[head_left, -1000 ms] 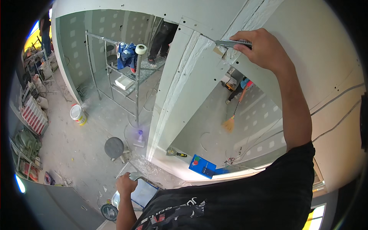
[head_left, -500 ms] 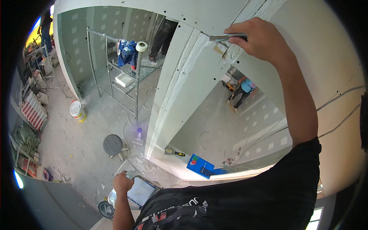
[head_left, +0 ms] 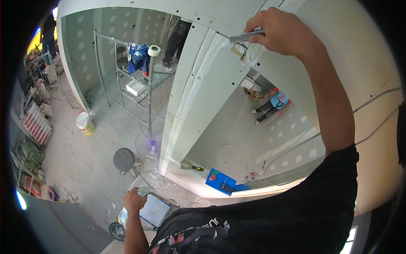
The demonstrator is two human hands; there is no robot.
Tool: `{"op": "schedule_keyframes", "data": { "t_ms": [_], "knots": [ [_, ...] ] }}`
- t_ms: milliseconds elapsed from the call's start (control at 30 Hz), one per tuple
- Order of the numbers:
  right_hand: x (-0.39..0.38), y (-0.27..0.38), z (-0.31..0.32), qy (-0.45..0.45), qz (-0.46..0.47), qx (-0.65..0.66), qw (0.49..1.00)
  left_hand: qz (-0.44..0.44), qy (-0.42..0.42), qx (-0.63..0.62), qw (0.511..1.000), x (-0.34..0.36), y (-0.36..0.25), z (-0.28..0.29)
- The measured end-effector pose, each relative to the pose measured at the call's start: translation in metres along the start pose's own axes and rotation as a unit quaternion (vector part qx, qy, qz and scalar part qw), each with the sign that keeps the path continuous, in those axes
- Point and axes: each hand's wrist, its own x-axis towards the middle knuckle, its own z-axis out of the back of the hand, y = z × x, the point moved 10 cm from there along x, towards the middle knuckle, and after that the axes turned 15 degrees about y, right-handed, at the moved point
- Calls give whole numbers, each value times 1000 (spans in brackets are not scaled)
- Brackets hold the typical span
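Head view, right hand (head_left: 279,34): pinching a grey knife (head_left: 242,38).
Knife: up at the plastered wall (head_left: 220,59), beside a small brown patch (head_left: 237,51); contact unclear.
Left hand (head_left: 134,200): closed around a pale grey object (head_left: 144,191), too unclear to name.
Ledge (head_left: 192,180): blue box (head_left: 220,182) near a scraper (head_left: 196,168).
Floor (head_left: 93,165): stool (head_left: 124,159), bucket (head_left: 85,122).

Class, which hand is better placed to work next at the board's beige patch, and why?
Probably the right hand: raised at the board, it holds a grey utility knife close to the beige patch. The left hand is low and far off, closed on a pale grey object.
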Motion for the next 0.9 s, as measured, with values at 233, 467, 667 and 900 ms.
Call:
{"op": "schedule_keyframes", "data": {
  "t_ms": [233, 467, 667, 900],
  "knots": [
    [-37, 3, 63, -106, -56, 131, 984, -23, -12, 15, 1000, 3, -19, 4],
    [-104, 12, -54, -362, -137, 366, 846, -18, -3, 14, 1000, 1, -4, -4],
    [-103, 13, -77, -252, -158, 309, 903, -5, -1, 15, 1000, 5, 6, -10],
    [-101, 9, -83, -201, -188, 293, 915, 7, 29, 0, 1000, 5, 3, -8]
  ]
}}
